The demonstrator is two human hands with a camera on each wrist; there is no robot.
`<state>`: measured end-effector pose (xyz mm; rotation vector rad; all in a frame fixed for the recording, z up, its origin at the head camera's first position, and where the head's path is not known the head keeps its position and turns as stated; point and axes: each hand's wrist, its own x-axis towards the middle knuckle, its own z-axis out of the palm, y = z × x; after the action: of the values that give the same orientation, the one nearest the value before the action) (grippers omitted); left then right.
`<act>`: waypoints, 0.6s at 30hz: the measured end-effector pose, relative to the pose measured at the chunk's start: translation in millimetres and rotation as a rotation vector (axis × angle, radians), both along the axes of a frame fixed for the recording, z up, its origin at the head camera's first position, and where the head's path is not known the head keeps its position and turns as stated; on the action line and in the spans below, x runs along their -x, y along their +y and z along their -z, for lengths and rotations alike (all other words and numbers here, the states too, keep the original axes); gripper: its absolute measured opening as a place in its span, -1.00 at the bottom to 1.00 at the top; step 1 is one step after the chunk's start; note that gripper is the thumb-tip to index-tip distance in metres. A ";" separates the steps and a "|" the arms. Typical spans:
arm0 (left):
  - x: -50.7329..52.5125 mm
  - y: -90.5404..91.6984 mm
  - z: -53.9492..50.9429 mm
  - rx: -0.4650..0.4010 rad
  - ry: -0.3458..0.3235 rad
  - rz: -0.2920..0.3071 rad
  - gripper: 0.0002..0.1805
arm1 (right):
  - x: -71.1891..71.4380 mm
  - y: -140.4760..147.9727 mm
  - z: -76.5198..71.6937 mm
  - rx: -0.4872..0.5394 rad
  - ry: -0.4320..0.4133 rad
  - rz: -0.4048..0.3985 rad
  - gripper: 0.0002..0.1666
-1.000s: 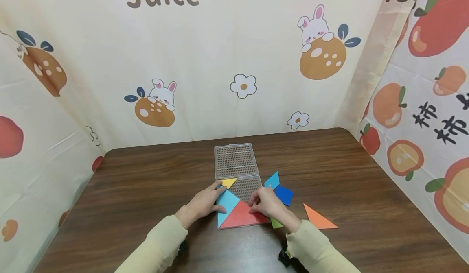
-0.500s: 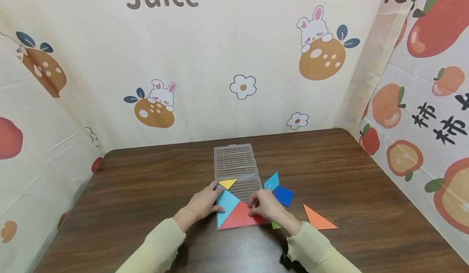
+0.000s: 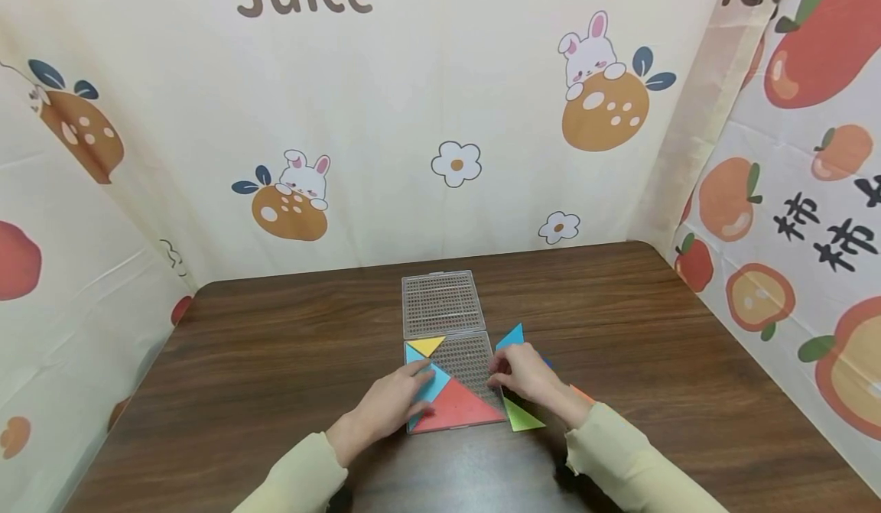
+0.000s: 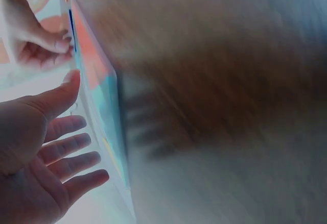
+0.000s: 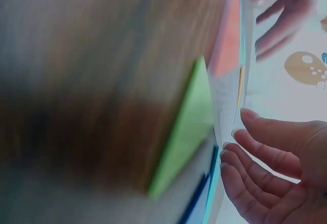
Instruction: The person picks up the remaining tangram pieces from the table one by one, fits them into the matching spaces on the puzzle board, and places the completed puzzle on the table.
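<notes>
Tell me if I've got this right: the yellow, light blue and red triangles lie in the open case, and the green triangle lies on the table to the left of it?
One slip: the head view shows the green triangle on the table to the right of the open case, not the left. The rest stands.

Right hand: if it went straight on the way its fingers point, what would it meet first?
For the right hand, likely the case's bare grid; the hand's height is unclear, so it might pass over, toward the light-blue triangle.
</notes>
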<state>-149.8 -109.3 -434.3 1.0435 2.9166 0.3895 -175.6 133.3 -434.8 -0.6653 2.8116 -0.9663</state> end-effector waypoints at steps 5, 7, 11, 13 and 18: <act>-8.5 6.9 0.0 -0.012 0.021 0.043 -0.49 | 8.3 9.0 -5.7 -0.027 0.023 0.089 -0.91; -12.2 9.1 0.0 -0.022 0.034 0.063 -0.49 | 11.8 11.9 -7.1 -0.033 0.018 0.118 -0.90; -18.0 12.2 1.8 -0.024 0.061 0.097 -0.50 | 19.6 16.7 -9.0 -0.051 0.043 0.167 -0.83; -19.7 13.3 2.7 -0.016 0.061 0.109 -0.50 | 23.2 18.4 -9.7 -0.072 0.059 0.193 -0.80; -21.8 15.7 4.4 0.007 0.022 0.124 -0.50 | 30.1 20.1 -10.9 -0.126 0.073 0.246 -0.72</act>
<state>-128.1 -93.6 -438.7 1.2278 2.8500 0.3654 -205.7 153.4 -423.8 -0.3529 3.0414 -0.8034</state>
